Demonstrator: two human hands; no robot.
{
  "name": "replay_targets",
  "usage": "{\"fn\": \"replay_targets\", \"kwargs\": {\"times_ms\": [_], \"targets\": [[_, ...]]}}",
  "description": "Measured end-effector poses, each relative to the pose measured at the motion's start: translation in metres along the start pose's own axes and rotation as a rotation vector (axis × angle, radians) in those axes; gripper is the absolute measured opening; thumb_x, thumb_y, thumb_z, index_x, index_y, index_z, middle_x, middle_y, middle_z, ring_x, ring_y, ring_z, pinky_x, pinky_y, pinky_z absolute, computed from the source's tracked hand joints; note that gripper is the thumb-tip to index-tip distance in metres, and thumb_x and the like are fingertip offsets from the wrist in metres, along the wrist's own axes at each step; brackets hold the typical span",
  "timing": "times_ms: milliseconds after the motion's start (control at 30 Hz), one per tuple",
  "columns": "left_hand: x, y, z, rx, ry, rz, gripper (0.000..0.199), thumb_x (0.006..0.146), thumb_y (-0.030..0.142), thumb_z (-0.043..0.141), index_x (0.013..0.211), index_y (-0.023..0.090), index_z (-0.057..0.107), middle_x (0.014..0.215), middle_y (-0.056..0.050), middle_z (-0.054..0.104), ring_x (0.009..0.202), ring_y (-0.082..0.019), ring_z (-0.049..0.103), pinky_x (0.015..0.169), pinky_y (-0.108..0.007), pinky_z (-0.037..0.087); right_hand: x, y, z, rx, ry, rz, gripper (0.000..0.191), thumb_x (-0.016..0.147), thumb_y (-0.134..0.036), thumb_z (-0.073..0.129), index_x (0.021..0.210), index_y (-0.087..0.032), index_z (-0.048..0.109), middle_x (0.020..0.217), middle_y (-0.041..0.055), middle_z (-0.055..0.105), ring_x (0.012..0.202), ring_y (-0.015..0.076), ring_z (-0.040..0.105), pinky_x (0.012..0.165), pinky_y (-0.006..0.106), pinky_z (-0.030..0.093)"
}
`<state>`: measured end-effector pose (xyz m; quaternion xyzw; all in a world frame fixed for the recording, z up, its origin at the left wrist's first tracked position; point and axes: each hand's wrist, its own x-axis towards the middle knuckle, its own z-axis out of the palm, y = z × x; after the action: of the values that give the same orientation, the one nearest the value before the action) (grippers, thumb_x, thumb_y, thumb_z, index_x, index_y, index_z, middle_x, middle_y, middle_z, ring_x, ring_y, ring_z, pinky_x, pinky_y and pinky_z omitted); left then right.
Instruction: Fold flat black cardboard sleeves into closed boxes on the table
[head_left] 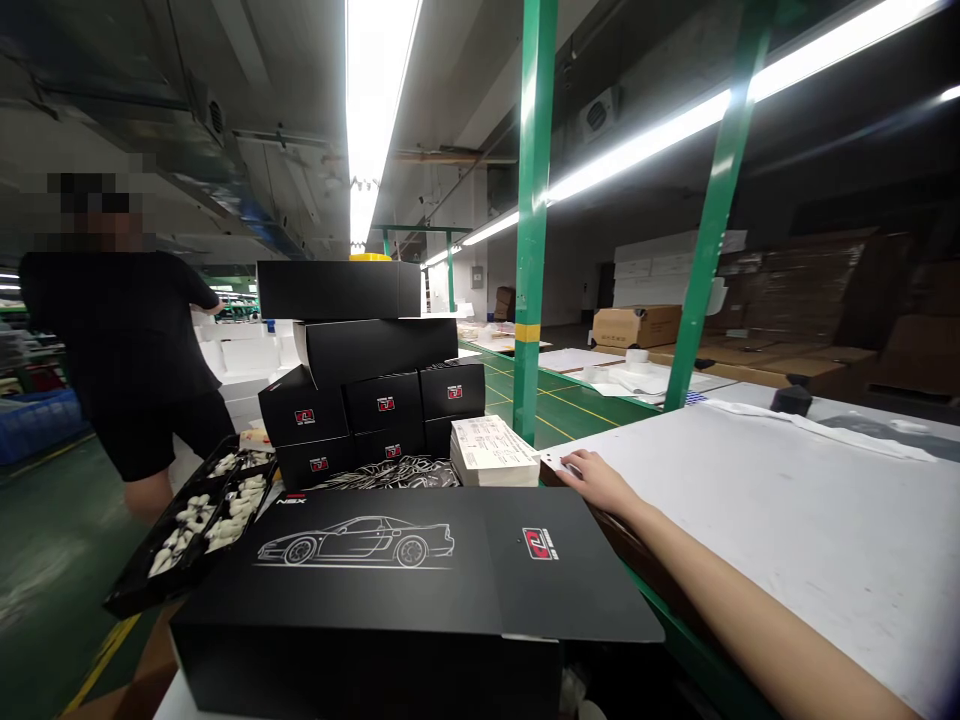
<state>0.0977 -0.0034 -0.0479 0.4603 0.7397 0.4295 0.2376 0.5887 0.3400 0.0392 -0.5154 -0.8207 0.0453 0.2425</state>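
My right hand reaches in from the lower right and rests at the edge of a white table. Its fingers look loosely stretched, and I see nothing held in them. Just left of the fingertips stands a stack of printed paper sheets. Close in front of me lies a large black box with a white car outline and a red-and-white logo on top; a flap extends at its right end. My left hand is out of view.
Several black boxes are piled behind the large one. Left of them, a black tray holds small white parts. A person in dark clothes stands at left. Green posts rise beside the white table.
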Motion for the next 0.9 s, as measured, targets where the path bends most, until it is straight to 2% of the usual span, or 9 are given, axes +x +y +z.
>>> {"fn": "replay_targets", "kwargs": {"times_ms": [133, 167, 267, 367, 433, 567, 633, 767, 900], "targets": [[0.048, -0.008, -0.074, -0.024, 0.07, -0.081, 0.046, 0.092, 0.063, 0.066, 0.116, 0.025, 0.076, 0.121, -0.008, 0.078, 0.118, -0.028, 0.071, 0.105, -0.051, 0.059, -0.001, -0.002, -0.002, -0.004, -0.008, 0.003, 0.045, 0.1, -0.058, 0.048, 0.098, -0.023, 0.077, 0.111, 0.0146, 0.076, 0.112, 0.0321, 0.066, 0.092, 0.038, 0.051], [0.058, -0.012, -0.089, -0.029, 0.086, -0.109, 0.047, 0.089, 0.066, 0.068, 0.109, 0.024, 0.078, 0.113, -0.004, 0.08, 0.117, -0.033, 0.071, 0.103, -0.049, 0.059, -0.001, -0.003, -0.002, -0.005, -0.009, 0.003, 0.044, 0.1, -0.058, 0.048, 0.098, -0.023, 0.076, 0.112, 0.0146, 0.075, 0.112, 0.0321, 0.066, 0.092, 0.038, 0.051], [0.08, -0.026, -0.117, -0.05, 0.126, -0.156, 0.053, 0.084, 0.072, 0.068, 0.105, 0.025, 0.079, 0.098, -0.004, 0.081, 0.111, -0.035, 0.073, 0.098, -0.052, 0.06, -0.001, -0.005, -0.003, -0.01, -0.013, 0.003, 0.042, 0.1, -0.055, 0.048, 0.098, -0.023, 0.076, 0.113, 0.0152, 0.075, 0.113, 0.0326, 0.066, 0.093, 0.039, 0.051], [0.088, -0.043, -0.12, -0.086, 0.136, -0.152, 0.061, 0.081, 0.08, 0.062, 0.101, 0.025, 0.077, 0.091, -0.006, 0.08, 0.102, -0.032, 0.075, 0.096, -0.053, 0.061, -0.001, -0.005, -0.003, -0.012, -0.014, 0.002, 0.041, 0.1, -0.052, 0.047, 0.098, -0.023, 0.076, 0.113, 0.0157, 0.075, 0.113, 0.0328, 0.065, 0.093, 0.04, 0.052], [0.09, -0.051, -0.119, -0.112, 0.147, -0.13, 0.065, 0.075, 0.086, 0.055, 0.092, 0.027, 0.076, 0.084, -0.006, 0.079, 0.1, -0.033, 0.075, 0.095, -0.054, 0.062, -0.001, -0.005, -0.003, -0.009, -0.008, 0.0, 0.041, 0.1, -0.052, 0.047, 0.098, -0.023, 0.076, 0.112, 0.0153, 0.075, 0.113, 0.0326, 0.066, 0.093, 0.04, 0.052], [0.092, -0.059, -0.117, -0.138, 0.184, -0.069, 0.056, 0.059, 0.086, 0.047, 0.068, 0.036, 0.072, 0.066, -0.007, 0.073, 0.117, -0.048, 0.07, 0.093, -0.062, 0.059, -0.001, -0.003, -0.002, -0.001, 0.001, -0.002, 0.042, 0.099, -0.055, 0.049, 0.098, -0.024, 0.077, 0.11, 0.0146, 0.076, 0.113, 0.0326, 0.066, 0.092, 0.039, 0.052], [0.093, -0.06, -0.118, -0.141, 0.192, -0.056, 0.049, 0.055, 0.081, 0.048, 0.058, 0.036, 0.068, 0.06, -0.008, 0.069, 0.116, -0.053, 0.069, 0.089, -0.064, 0.059, -0.001, -0.003, -0.002, 0.002, 0.002, -0.001, 0.043, 0.099, -0.057, 0.049, 0.098, -0.024, 0.077, 0.11, 0.0145, 0.076, 0.113, 0.0326, 0.066, 0.092, 0.038, 0.051], [0.092, -0.06, -0.119, -0.154, 0.179, -0.042, 0.053, 0.063, 0.081, 0.041, 0.055, 0.036, 0.066, 0.058, -0.006, 0.068, 0.102, -0.048, 0.075, 0.086, -0.061, 0.059, -0.001, -0.002, -0.001, 0.006, 0.002, 0.004, 0.046, 0.099, -0.059, 0.048, 0.099, -0.023, 0.077, 0.111, 0.0142, 0.076, 0.112, 0.032, 0.067, 0.092, 0.038, 0.051], [0.091, -0.059, -0.118, -0.134, 0.144, -0.068, 0.063, 0.069, 0.09, 0.043, 0.069, 0.034, 0.072, 0.057, -0.005, 0.067, 0.095, -0.042, 0.076, 0.087, -0.061, 0.061, -0.001, -0.002, -0.001, 0.01, 0.002, 0.005, 0.046, 0.099, -0.06, 0.049, 0.098, -0.024, 0.077, 0.11, 0.0137, 0.076, 0.111, 0.0316, 0.067, 0.092, 0.037, 0.051]]}}
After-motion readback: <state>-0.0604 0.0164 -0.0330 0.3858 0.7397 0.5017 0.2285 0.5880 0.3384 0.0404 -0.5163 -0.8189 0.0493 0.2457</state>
